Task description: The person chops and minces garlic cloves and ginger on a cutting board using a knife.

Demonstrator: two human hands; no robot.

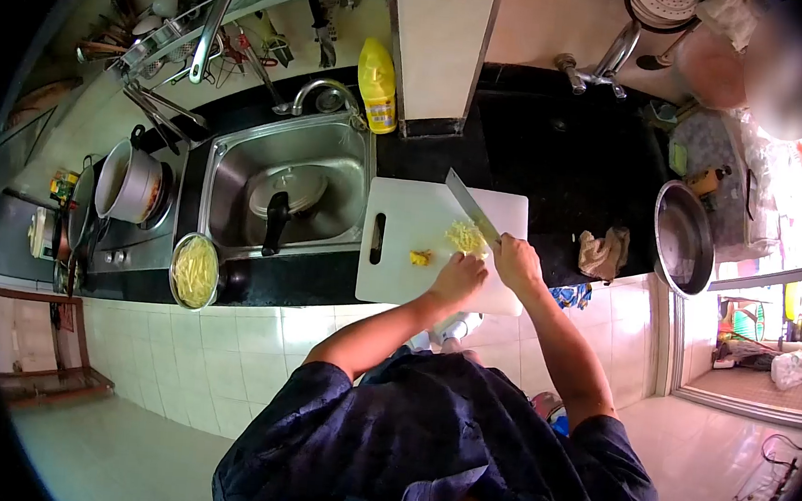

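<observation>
My right hand is closed around the handle of a kitchen knife, its blade slanting up and left across a white cutting board. Beside the blade lies a small heap of pale yellow shreds that look like ginger. My left hand has its fingers curled together against the near edge of this heap, pressing on it; the fingertips are partly hidden. Left of the heap sits a small yellow ginger piece, apart from both hands.
Left of the board is a steel sink holding a lid. A bowl of pale strips stands on the counter's front edge. Further left, a pot is on the stove. Right are a crumpled brown cloth and a steel basin.
</observation>
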